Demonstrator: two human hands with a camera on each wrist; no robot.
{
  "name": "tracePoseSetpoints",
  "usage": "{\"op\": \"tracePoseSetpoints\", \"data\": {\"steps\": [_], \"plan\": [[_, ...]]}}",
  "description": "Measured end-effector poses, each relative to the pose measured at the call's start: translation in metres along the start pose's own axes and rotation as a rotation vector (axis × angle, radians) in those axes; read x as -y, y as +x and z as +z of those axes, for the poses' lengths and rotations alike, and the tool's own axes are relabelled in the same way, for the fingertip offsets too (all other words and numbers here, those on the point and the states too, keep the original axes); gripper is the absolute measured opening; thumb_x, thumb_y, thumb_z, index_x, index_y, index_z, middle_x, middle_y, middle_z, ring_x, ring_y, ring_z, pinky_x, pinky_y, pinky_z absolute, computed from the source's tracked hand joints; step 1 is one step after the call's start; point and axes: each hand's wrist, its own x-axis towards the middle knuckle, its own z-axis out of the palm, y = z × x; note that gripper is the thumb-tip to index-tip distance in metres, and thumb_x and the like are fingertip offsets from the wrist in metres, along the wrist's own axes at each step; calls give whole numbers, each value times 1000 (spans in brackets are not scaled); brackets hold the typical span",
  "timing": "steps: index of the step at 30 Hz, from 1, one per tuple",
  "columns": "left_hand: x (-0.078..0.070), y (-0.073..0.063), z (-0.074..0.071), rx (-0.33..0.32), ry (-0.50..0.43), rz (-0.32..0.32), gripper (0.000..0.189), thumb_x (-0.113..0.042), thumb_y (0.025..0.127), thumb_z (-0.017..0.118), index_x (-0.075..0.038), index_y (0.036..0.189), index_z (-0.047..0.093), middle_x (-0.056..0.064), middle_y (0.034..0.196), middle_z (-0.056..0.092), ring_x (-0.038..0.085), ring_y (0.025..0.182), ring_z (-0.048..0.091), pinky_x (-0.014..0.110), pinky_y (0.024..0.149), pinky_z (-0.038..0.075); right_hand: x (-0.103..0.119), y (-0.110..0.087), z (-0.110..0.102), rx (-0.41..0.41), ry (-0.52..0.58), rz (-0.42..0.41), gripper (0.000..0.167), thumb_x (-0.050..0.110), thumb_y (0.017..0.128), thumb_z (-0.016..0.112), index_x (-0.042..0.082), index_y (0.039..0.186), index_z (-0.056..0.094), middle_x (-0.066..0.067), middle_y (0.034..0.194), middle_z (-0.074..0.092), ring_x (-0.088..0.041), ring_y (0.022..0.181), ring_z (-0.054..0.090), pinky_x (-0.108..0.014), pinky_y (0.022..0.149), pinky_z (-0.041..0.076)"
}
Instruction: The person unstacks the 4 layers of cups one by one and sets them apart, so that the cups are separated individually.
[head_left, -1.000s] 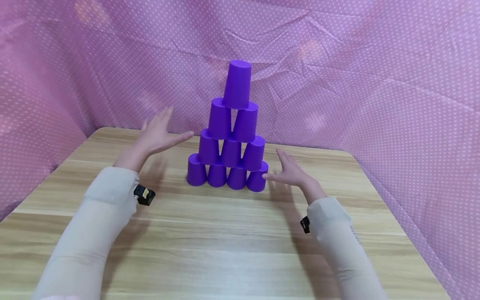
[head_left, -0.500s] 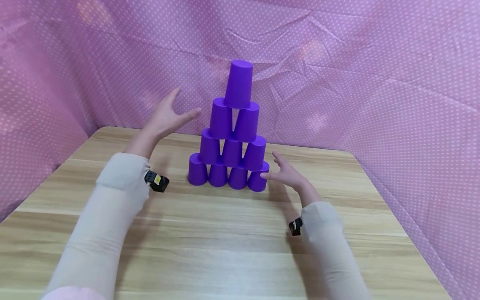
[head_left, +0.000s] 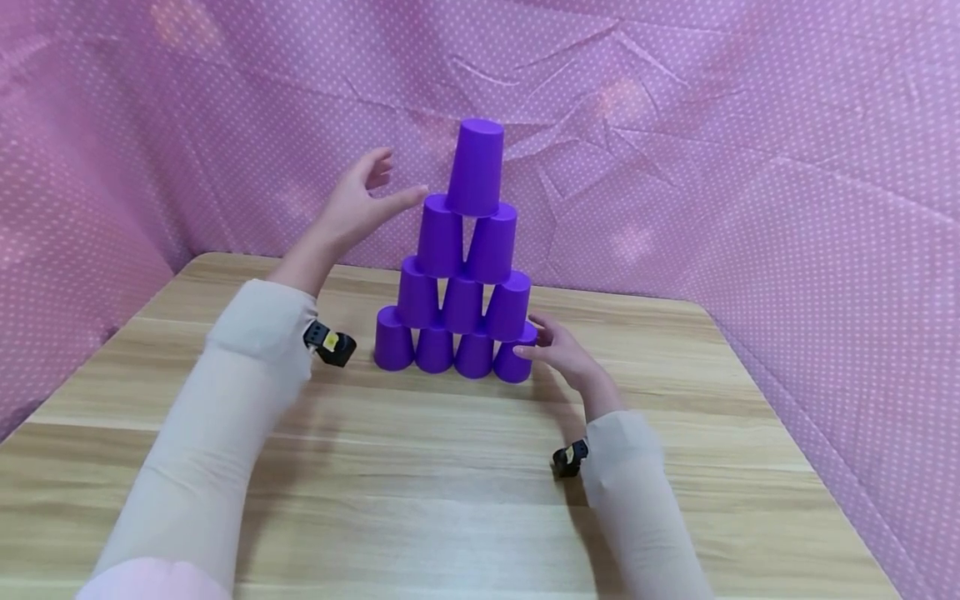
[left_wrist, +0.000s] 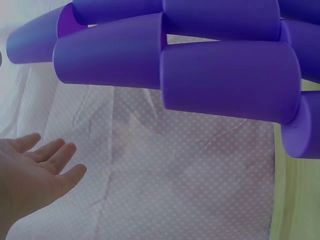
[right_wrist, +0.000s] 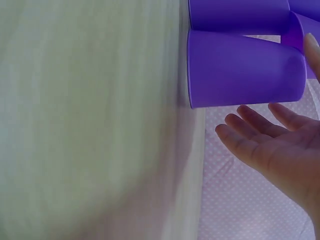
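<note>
A pyramid of upside-down purple cups stands on the table, four tiers tall, narrowing to a single top cup [head_left: 477,168]. My left hand [head_left: 358,204] is raised to the left of the upper tiers, thumb pointing toward the second-tier cup [head_left: 440,237], fingers apart and holding nothing. In the left wrist view, a gap shows between its fingers and the cups. Low on the other side, my right hand [head_left: 562,353] is at the right-end bottom cup [head_left: 513,364], thumb in front and fingers behind. The right wrist view shows its relaxed fingers [right_wrist: 235,140] right beside that cup's wall.
The wooden table [head_left: 450,483] extends in front of the pyramid and to both sides. A pink dotted cloth [head_left: 675,167] hangs behind and around the table. Small black cameras [head_left: 335,347] sit on both wrists, at the rolled pale sleeves.
My left hand has risen and moved right, toward the upper cups. My right hand has moved slightly left, closer around the right-end bottom cup. The pyramid stands as before.
</note>
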Motion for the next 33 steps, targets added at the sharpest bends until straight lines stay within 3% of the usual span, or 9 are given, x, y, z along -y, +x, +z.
{"op": "tracePoseSetpoints", "data": {"steps": [8, 15, 26, 33], "plan": [[-14, 9, 4, 7, -57, 14, 85, -45, 71, 65, -19, 137, 19, 4, 136, 29, 14, 119, 30, 32, 97, 28, -4, 1, 6, -29, 142, -4, 59, 1, 75, 62, -1, 127, 33, -23, 117, 44, -30, 106, 44, -36, 90, 36], [-26, 17, 13, -6, -213, 33, 78, -32, 71, 69, -14, 135, 27, 6, 130, 38, 15, 114, 37, 28, 94, 32, -4, 2, 11, -65, 140, 12, 55, 0, 74, 63, -3, 124, 38, -21, 115, 47, -28, 104, 46, -34, 89, 38], [-44, 27, 29, 8, -300, 52, 73, -23, 71, 71, -9, 132, 32, 8, 123, 44, 16, 108, 44, 24, 89, 37, -9, 3, 14, -110, 168, 75, 53, 0, 75, 62, -2, 122, 40, -19, 115, 47, -27, 105, 45, -32, 88, 39], [-47, 29, 34, 18, -341, 62, 68, -18, 72, 71, -8, 129, 35, 8, 120, 48, 16, 105, 46, 26, 87, 39, -17, 4, 15, -104, 191, 50, 54, -2, 75, 62, -2, 123, 39, -20, 116, 47, -28, 105, 46, -32, 88, 39]]}}
